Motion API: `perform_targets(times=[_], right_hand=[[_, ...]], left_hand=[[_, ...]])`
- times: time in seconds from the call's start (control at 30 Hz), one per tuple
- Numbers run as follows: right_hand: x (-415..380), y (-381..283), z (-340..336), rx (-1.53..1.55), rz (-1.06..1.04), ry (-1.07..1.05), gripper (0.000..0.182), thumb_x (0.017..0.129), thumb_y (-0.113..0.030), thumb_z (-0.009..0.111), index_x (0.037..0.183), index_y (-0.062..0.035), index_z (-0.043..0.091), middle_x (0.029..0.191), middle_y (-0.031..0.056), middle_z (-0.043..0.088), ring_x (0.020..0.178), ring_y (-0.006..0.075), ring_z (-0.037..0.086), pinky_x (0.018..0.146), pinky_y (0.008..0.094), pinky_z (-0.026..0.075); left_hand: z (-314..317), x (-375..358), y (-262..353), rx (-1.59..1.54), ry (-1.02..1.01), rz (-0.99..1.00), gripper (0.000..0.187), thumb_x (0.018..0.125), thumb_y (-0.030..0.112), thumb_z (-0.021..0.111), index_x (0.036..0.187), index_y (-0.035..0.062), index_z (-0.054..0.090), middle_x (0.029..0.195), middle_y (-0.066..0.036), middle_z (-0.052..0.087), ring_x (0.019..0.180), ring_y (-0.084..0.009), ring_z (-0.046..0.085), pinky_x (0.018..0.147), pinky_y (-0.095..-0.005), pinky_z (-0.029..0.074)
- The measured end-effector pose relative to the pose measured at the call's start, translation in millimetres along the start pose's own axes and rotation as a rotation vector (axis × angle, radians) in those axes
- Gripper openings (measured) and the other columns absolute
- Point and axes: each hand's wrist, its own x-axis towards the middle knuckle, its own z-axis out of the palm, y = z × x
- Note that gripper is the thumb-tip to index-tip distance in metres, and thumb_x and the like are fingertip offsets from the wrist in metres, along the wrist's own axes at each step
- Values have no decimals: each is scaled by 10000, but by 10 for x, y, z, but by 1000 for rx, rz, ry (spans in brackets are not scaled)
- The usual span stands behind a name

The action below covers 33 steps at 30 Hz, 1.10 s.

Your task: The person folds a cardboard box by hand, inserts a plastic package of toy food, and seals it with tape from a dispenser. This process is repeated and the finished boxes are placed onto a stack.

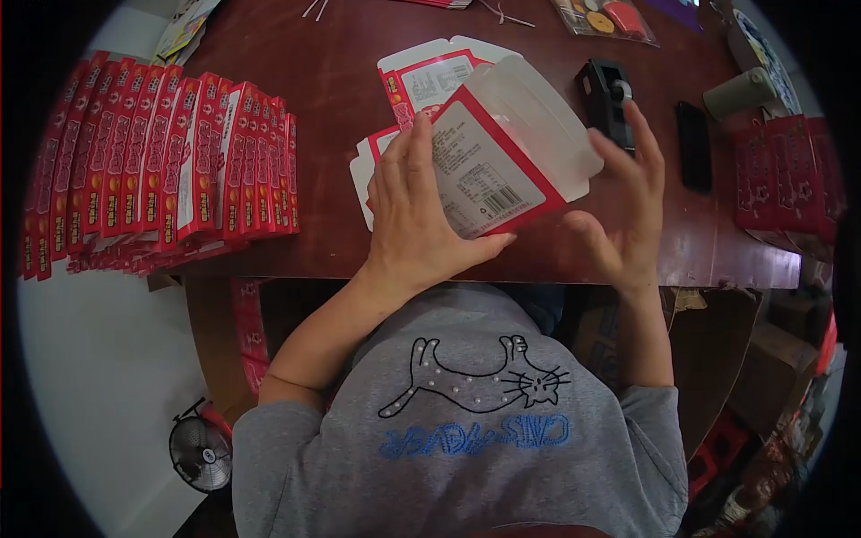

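Note:
A red and white printed carton [475,166] lies tilted in front of me, its pale flap [538,117] spread to the upper right. My left hand [417,202] rests on the carton's left and lower edge, thumb stretched along the bottom edge and fingers on its left side. To the right of the carton, my right hand [623,202] hovers with fingers apart, touching nothing. Another flat carton [430,79] lies beneath and behind the first one, its white flaps showing at the left and top.
Rows of red boxes [161,161] stand at the left. A black tape dispenser [603,90], a phone [693,146] and a green cylinder [740,92] are at the right, with red packages [789,175] beyond. A clear bag [605,20] lies at the back.

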Motion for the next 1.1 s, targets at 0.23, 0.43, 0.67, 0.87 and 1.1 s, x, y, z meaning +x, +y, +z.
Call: perform_targets(times=[0.23,0.43,0.67,0.87,1.1], right_hand=[[-252,19,282,765,461,108,415,980,-117,673,1378,-38,582,1207,142,655,1123,207,647,960,341,520],[-374,201,232,721,547,-329,400,978,-73,655,1366,-19,580,1200,79,651,1141,173,622,1000,329,498],[-368,161,446,856,545,-122,352,957,-66,672,1297,0,613,1231,94,645,1179,172,605,1014,318,484],[-207,61,426,801,581,-245,282,943,-93,709,1198,4,636,1144,80,684,1084,145,628,953,293,503],[-72,20,350,877,843,-206,164,941,-127,728,990,26,695,1085,79,713,969,131,660,885,297,536]], left_hand=[[-17,-57,-211,-943,-136,-308,1166,807,341,862,1613,84,59,1372,-250,500,1223,-340,586,985,-440,530],[52,-221,-564,-940,-242,-170,609,956,202,720,1441,69,376,1227,-127,619,1109,-179,640,931,-327,542],[-56,-65,-380,-1192,-5,-387,207,1008,170,657,1135,9,631,1133,-62,658,1055,-112,608,897,-269,519],[-175,8,-283,-963,-195,-403,176,936,108,735,1031,2,632,1036,-61,677,969,-106,639,809,-254,541],[-196,163,-262,-856,-184,-317,204,911,119,765,1037,13,644,1048,-71,689,936,-108,654,789,-246,538]])
